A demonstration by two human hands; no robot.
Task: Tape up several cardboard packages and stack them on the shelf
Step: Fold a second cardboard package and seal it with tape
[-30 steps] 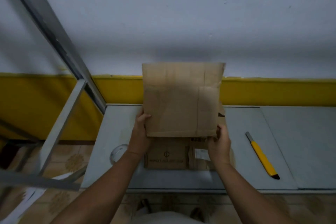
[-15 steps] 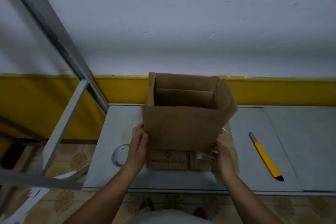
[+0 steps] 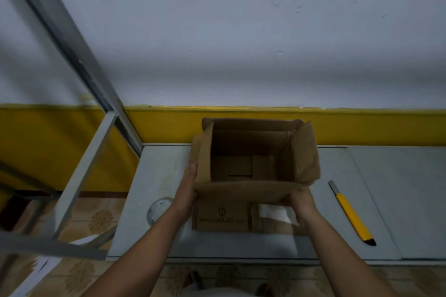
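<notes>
An opened brown cardboard box point(image 3: 243, 190) is held upright over the grey table point(image 3: 149, 176), its top flaps standing up so I look inside at its folded bottom flaps. My left hand point(image 3: 189, 184) lies flat against the box's left wall. My right hand point(image 3: 300, 199) grips the box's near right corner, fingers hidden behind the cardboard. Under the box lies flattened cardboard point(image 3: 222, 217) with printed text and a white label point(image 3: 275, 213). A clear tape roll point(image 3: 159, 208) sits on the table left of my left wrist.
A yellow utility knife point(image 3: 351, 214) lies on the table to the right of the box. A grey metal shelf frame point(image 3: 79, 176) stands at the left over a tiled floor. The wall behind is white above a yellow band.
The flat cardboard held up a second ago has been opened into a box and tilted so its open top faces me. Both hands shifted lower along its sides.
</notes>
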